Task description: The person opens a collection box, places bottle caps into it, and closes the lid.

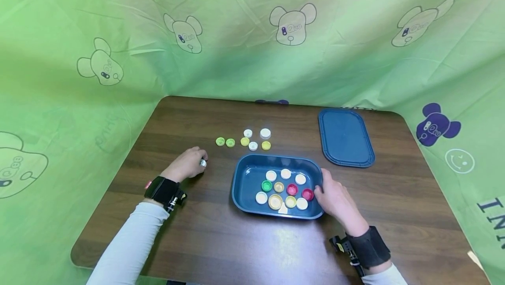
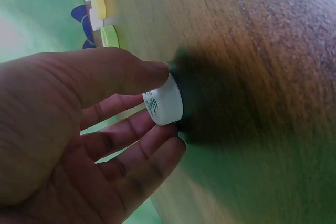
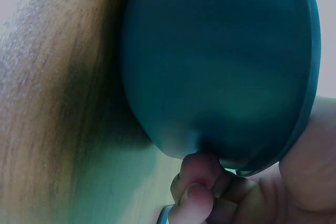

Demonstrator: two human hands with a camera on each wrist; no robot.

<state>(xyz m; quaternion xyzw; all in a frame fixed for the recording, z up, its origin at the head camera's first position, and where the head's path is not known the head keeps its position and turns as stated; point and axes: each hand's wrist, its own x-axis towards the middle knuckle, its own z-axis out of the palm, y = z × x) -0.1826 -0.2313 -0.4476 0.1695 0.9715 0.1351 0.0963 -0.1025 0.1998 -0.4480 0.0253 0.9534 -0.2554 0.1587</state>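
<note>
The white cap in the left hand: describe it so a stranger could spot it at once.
On the wooden table, look left of the blue tray. There the left hand pinches a white cap with printing on top, the only cap held rather than lying loose.

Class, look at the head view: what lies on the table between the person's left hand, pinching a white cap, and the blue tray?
Nothing: in the head view, bare brown table separates the left hand with its white cap from the blue tray.

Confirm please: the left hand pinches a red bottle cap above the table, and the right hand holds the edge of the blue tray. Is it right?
Not quite: the bottle cap in the left hand is white, as the left wrist view shows. The right hand does hold the blue tray edge.
</note>
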